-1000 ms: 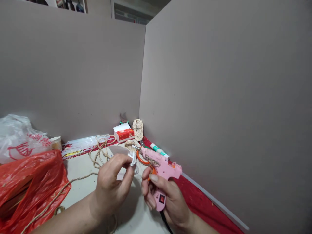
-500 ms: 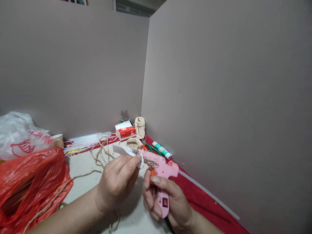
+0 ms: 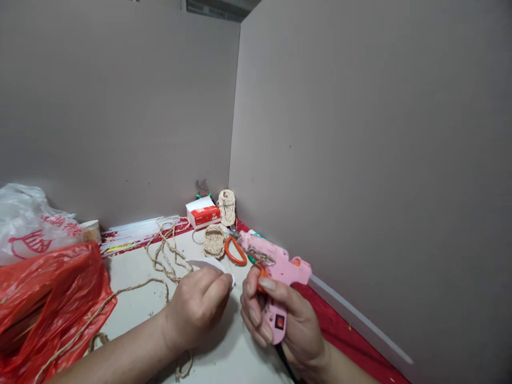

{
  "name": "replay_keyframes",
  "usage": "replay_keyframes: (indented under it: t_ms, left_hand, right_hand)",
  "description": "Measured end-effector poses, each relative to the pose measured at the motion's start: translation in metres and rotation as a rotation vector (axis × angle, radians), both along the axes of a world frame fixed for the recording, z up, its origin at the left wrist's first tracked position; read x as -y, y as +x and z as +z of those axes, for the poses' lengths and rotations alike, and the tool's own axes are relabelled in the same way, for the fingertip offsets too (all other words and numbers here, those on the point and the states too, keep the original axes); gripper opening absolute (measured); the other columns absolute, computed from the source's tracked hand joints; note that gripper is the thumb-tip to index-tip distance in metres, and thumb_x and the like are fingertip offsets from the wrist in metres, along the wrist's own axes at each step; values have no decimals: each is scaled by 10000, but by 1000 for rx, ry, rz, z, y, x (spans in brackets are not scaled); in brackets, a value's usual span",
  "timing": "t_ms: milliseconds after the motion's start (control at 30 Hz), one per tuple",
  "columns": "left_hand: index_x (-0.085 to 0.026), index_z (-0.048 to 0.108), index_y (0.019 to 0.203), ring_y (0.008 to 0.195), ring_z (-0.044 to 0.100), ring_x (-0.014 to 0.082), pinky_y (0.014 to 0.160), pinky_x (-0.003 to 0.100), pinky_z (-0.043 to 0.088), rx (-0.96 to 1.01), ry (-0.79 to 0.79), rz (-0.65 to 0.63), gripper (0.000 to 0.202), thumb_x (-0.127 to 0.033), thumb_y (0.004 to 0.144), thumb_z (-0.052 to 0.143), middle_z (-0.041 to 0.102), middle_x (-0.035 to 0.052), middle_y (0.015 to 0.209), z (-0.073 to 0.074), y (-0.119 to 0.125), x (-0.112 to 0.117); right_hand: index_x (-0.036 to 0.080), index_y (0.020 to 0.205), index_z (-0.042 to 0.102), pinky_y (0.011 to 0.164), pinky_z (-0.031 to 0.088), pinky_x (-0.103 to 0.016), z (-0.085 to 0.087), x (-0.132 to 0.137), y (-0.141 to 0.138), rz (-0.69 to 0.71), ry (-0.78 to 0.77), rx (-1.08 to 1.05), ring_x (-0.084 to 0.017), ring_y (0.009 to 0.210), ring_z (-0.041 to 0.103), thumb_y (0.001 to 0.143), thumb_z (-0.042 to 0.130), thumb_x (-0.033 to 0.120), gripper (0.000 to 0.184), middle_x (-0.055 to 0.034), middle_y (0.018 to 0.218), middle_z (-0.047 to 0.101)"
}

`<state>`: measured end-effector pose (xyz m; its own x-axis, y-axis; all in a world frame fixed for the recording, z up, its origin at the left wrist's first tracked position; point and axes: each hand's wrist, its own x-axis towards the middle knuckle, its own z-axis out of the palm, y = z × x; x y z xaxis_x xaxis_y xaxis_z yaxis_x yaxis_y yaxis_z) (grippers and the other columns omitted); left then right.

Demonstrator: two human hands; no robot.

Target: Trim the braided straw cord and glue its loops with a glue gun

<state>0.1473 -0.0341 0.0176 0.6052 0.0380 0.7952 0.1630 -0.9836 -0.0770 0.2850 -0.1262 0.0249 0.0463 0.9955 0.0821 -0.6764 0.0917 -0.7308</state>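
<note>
My right hand (image 3: 286,320) is wrapped round the handle of a pink hot glue gun (image 3: 280,264), a finger by its orange trigger. The gun's metal nozzle points up and to the left. In my left hand (image 3: 202,301) the fingers pinch a white piece (image 3: 212,263), curved and thin, like paper or card; most of it is hidden behind the hand. Beyond the hands lie a small woven slipper (image 3: 215,242) and orange-handled scissors (image 3: 235,252). A second woven slipper (image 3: 227,207) leans against the wall in the corner.
Braided twine (image 3: 162,256) runs loosely over the white board (image 3: 136,306). At the left are a red plastic bag (image 3: 80,282) and a white plastic bag (image 3: 36,218). Glue sticks (image 3: 140,229) and a red and white box (image 3: 204,213) stand at the back. Grey partitions (image 3: 352,160) enclose the corner.
The glue gun has drawn back to the right, its nozzle now apart from the white piece. My left hand has lowered slightly, and the woven slipper and scissors show more fully.
</note>
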Motion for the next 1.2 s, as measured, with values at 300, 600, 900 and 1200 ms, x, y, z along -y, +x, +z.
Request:
replay_keyframes:
  t_ms: [300,600,900,1200]
  left_hand:
    - [-189,536,1015,711,614,139,623,258,519,221,-161,-51,282,-20,789,553,661,47,803,38,-11,25]
    - [-158,540,979,760,600,165,638,272,516,61,-142,36,189,-64,815,548,635,68,817,36,-1,21]
    - [-179,539,916,694,594,144,626,264,476,64,-271,73,123,-94,829,523,627,20,756,40,-2,29]
    - [-197,480,737,546,544,142,521,263,424,78,-20,269,138,-86,786,546,568,-9,607,35,0,15]
  right_hand:
    - [139,678,585,367,309,-183,-9,-2,-5,-36,-87,159,-64,331,435,706,650,463,332,15,471,567]
    - [124,516,599,417,251,-217,-15,3,-7,9,-176,406,-75,368,409,742,565,531,466,6,390,484]
    - [131,543,621,454,320,-228,-7,6,-5,17,-145,542,-87,389,430,741,536,549,470,5,405,498]
    - [140,651,582,357,297,-170,-9,7,-13,31,-99,216,-60,324,408,752,580,411,289,23,434,524]
